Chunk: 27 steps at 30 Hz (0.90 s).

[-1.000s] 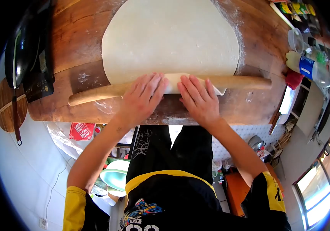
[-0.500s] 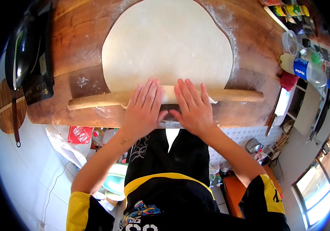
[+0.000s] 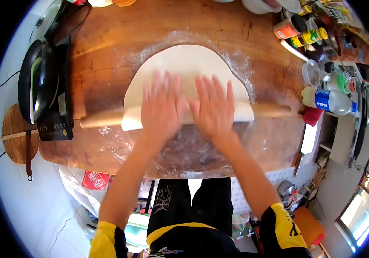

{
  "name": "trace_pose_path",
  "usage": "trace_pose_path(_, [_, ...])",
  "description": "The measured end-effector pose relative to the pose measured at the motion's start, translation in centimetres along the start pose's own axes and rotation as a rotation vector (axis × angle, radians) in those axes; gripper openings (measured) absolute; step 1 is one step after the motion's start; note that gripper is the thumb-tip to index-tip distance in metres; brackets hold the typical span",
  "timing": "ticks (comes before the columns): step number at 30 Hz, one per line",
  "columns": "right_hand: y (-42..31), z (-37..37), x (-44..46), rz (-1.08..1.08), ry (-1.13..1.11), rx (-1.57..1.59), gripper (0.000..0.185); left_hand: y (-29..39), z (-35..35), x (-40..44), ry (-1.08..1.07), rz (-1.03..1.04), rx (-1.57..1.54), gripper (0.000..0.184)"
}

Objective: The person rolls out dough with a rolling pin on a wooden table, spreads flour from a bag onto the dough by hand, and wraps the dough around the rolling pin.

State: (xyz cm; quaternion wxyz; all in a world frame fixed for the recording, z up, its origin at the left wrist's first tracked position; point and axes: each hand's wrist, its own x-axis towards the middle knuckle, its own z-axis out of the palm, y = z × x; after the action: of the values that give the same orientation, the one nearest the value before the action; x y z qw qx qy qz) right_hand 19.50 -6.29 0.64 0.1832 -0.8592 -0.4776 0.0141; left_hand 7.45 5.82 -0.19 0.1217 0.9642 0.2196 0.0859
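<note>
A wide sheet of pale dough (image 3: 183,62) lies on the wooden table, its near part wrapped around a long rolling pin (image 3: 102,120). Both ends of the pin stick out past the dough, and the right end is smeared by motion. My left hand (image 3: 162,109) lies flat on the wrapped dough left of centre, fingers stretched forward and somewhat blurred. Beside it, my right hand (image 3: 213,111) presses flat on the same roll with its fingers spread. The thumbs point toward each other with a narrow gap between them. Neither hand is closed around anything.
White flour dusts the wooden table (image 3: 103,77) around the dough. At left are a black frying pan (image 3: 42,81) on a cooktop (image 3: 57,124) and a round wooden board (image 3: 14,146). Along the right stand a Pepsi bottle (image 3: 328,101), a clear cup (image 3: 311,74) and several jars.
Hands and rolling pin have moved forward, away from the table's near edge. More dough is wrapped around the pin, and the flat sheet ahead is smaller. The view has shifted too.
</note>
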Motion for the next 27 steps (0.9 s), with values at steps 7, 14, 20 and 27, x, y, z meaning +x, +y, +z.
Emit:
trace_pose_path(7, [1.9, -0.2, -0.3, -0.143, 0.078, -0.066, 0.061, -0.3, -2.3, 0.7, 0.050, 0.177, -0.040, 0.062])
trace_pose_path(14, [5.9, -0.1, 10.2, -0.225, 0.253, -0.060, 0.061, -6.2, -1.7, 12.7, 0.292, 0.149, 0.015, 0.064])
trace_pose_path(20, [8.1, -0.7, 13.3, -0.349, -0.099, -0.179, 0.072, -8.1, -1.8, 16.4, -0.074, 0.523, 0.253, 0.077])
trace_pose_path(27, [4.6, -2.8, -8.1, -0.535, 0.005, -0.288, 0.078, -0.3, -2.3, -5.7, -0.035, 0.497, 0.107, 0.084])
